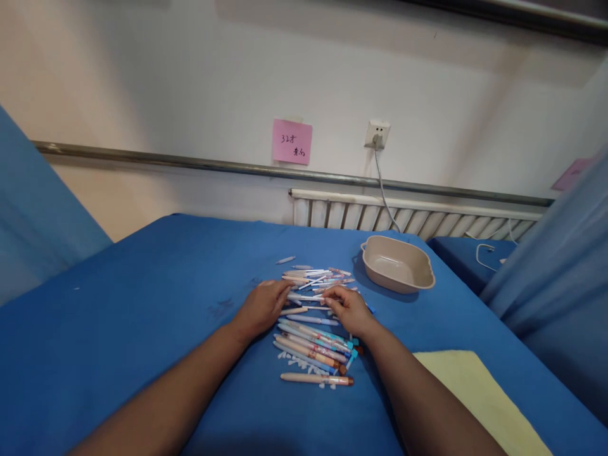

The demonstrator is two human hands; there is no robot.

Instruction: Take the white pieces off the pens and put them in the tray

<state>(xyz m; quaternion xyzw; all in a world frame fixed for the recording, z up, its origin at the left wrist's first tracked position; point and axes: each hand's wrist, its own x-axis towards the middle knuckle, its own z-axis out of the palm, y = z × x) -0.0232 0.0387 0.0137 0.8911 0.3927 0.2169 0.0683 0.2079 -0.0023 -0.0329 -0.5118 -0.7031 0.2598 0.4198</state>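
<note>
A slim white pen part [308,297] lies level between my two hands, above a heap of pens. My left hand [264,308] has its fingers closed at the left end, where the fingertips partly hide what they grip. At the right end, my right hand [350,310] pinches the part between thumb and fingers. Beyond the hands are loose pen barrels and thin white sticks [316,273]. Nearer to me, pens with pale barrels and coloured ends [311,345] lie in a row. Small white pieces [304,365] are scattered beside them, and one peach pen [316,379] lies apart in front.
A beige plastic basin [398,286] stands at the back right of the blue-covered surface [142,316]. A yellow cloth or sheet [468,380] is by my right forearm. Behind are a radiator [346,212], a metal rail [213,166] and a plugged-in cord [384,183]. Blue curtains [551,253] hang at both sides.
</note>
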